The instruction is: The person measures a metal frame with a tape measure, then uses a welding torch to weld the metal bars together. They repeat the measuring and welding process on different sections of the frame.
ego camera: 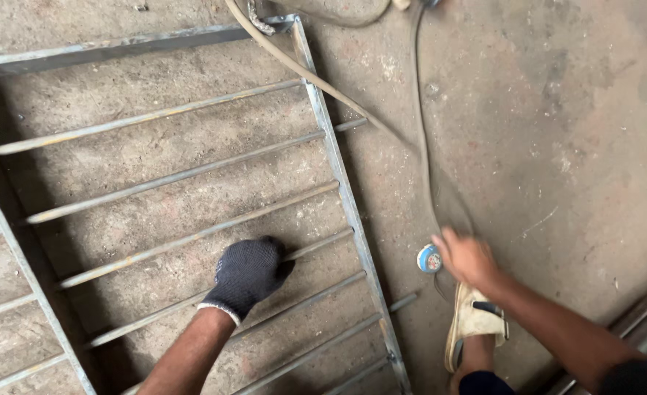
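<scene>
Pressing left hand on grille bar

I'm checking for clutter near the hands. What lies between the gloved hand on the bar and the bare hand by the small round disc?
In the head view, the grille's side rail and bare concrete floor separate the left hand from the right hand, beside the disc.

the right hand is blurred, so we cannot tell whether it touches the small round blue disc beside it; the metal grille frame runs off the left and bottom edges; the hose leaves at the top edge; the gloved left hand hides its own palm and part of one bar
</scene>
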